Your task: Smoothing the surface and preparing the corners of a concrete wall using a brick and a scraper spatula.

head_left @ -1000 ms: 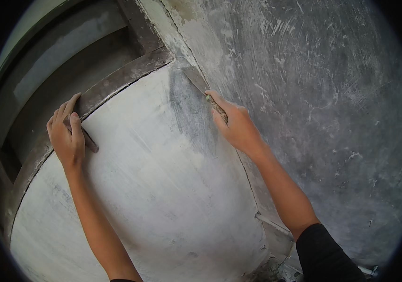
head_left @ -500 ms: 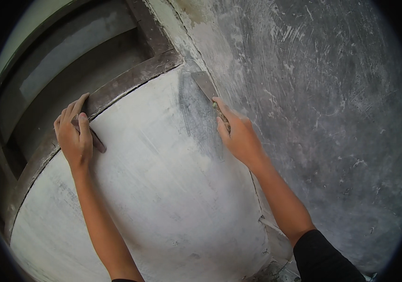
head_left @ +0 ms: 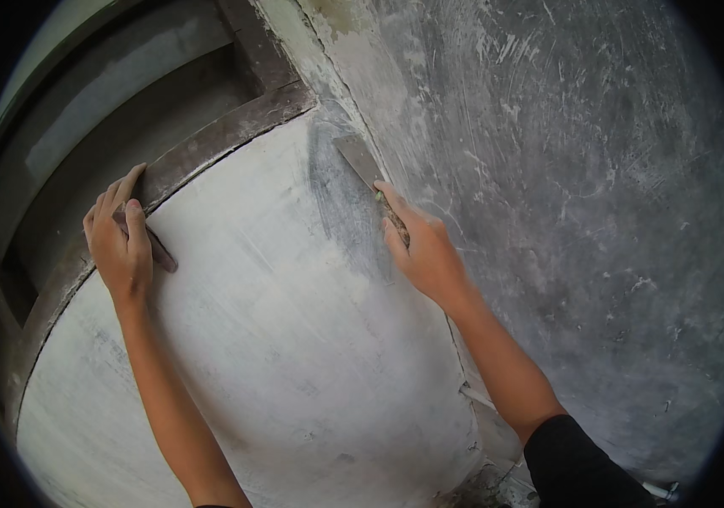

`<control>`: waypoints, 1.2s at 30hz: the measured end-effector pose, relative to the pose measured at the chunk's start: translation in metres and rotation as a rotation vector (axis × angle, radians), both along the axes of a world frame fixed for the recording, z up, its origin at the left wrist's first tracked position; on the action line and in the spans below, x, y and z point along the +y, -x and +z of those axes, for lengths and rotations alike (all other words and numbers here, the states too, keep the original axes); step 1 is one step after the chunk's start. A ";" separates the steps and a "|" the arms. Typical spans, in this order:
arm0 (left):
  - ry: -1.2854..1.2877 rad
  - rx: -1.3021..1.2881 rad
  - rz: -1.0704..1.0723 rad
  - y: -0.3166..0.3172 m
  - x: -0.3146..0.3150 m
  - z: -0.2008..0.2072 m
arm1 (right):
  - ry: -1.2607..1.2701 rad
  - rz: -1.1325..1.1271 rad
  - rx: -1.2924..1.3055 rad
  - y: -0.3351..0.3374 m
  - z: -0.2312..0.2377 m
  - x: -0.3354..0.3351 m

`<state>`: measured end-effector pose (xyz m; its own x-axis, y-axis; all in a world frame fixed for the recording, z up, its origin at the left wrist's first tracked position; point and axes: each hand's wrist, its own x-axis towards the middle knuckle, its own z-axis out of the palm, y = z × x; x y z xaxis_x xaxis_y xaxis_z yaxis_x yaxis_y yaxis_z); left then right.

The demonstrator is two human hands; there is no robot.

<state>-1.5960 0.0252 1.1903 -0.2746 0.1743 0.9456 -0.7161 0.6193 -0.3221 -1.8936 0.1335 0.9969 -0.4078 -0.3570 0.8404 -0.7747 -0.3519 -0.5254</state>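
Plainly grey-bladed, the scraper [head_left: 358,161] the right hand [head_left: 425,252] grips sits nearer now; the left hand [head_left: 119,254] clasps seemingly a dark bar [head_left: 161,256].

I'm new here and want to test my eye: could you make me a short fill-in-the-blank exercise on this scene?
The ____ hand holds the mottled-handled scraper. In the picture, the pale wall lies to the ____ of the dark grey wall. The sleeve at the picture's lower right is ____.
Missing words: right; left; black.
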 end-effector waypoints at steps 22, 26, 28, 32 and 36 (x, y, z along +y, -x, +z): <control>-0.001 0.012 0.002 0.002 -0.003 -0.001 | 0.115 -0.124 0.104 0.018 0.016 -0.009; -0.001 0.012 -0.003 0.002 -0.001 0.001 | -0.012 -0.027 0.005 0.005 0.014 0.005; 0.009 0.012 -0.006 0.002 -0.001 0.001 | -0.044 -0.011 -0.021 0.003 0.026 0.013; 0.006 0.010 -0.006 0.000 -0.004 0.000 | -0.052 0.004 -0.030 0.001 0.028 0.018; -0.009 -0.029 -0.023 0.005 -0.002 0.002 | 0.064 -0.038 0.058 0.009 0.024 0.012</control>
<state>-1.6006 0.0231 1.1924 -0.2978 0.1720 0.9390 -0.6921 0.6386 -0.3365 -1.9029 0.1458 1.0212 -0.3703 -0.2873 0.8834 -0.8166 -0.3526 -0.4570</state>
